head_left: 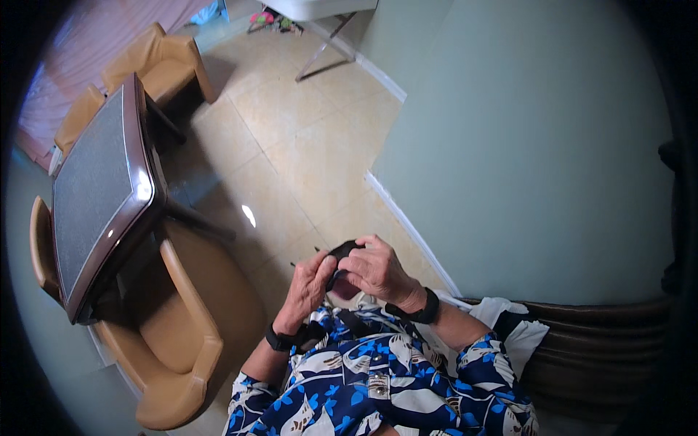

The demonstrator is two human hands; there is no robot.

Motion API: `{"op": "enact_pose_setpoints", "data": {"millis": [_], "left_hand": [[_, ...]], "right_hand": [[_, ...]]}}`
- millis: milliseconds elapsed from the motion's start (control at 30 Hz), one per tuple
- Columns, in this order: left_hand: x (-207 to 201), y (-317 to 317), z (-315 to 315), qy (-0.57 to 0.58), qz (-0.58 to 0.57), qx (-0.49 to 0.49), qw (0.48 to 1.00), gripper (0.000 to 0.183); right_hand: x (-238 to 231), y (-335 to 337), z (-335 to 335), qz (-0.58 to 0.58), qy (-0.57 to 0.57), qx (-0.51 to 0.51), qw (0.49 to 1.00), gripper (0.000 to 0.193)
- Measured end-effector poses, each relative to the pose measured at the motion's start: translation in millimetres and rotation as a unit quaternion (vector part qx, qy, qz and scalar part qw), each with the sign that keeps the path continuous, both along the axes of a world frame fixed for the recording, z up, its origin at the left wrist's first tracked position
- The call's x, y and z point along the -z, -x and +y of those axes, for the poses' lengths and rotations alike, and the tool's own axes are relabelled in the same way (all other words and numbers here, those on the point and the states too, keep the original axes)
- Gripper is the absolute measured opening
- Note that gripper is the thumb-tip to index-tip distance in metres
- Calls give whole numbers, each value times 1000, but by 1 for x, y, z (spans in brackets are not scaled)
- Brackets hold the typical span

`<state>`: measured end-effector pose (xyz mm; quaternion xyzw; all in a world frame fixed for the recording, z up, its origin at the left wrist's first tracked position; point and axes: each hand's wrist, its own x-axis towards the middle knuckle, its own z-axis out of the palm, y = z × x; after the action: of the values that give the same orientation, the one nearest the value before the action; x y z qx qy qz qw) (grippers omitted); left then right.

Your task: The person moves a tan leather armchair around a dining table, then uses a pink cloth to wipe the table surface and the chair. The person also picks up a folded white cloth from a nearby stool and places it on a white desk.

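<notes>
A small black item (343, 251) that looks like soft cloth is held up in front of my chest; its exact kind I cannot make out. My left hand (308, 285) pinches its left edge between thumb and fingers. On the other side, my right hand (379, 271) grips it with bent fingers, close to the left thumb. Both wrists wear black bands. Part of the item hangs below the fingers, and the hands hide some of it.
To the left stands a dark-topped table (102, 182) with tan armchairs (174, 327) around it. A brown striped seat (582, 356) with white cloth (525, 341) on it lies at the right, against the green wall (538, 145). Far ahead is a white folding table (320, 9).
</notes>
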<state>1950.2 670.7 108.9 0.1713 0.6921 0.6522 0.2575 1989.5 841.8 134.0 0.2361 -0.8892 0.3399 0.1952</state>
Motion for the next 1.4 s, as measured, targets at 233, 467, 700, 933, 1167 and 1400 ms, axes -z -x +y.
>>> {"op": "enact_pose_setpoints", "data": {"millis": [233,467,700,933,1167,1400], "left_hand": [[6,11,-2,-10,53,-72,996,21],[-3,15,11,15,49,-57,997,21],[4,16,18,-8,30,-63,998,22],[16,14,23,-63,-35,-30,997,28],[13,22,19,-55,37,23,998,32],[29,28,14,-60,-76,51,994,26]], "right_hand": [[-6,5,0,-15,-26,-24,999,21],[-7,14,4,-9,95,-93,991,18],[-20,18,16,-29,-10,-94,995,20],[0,30,21,-37,-19,-28,999,17],[13,33,22,-81,21,1,996,16],[21,34,24,-97,60,-4,993,16]]}}
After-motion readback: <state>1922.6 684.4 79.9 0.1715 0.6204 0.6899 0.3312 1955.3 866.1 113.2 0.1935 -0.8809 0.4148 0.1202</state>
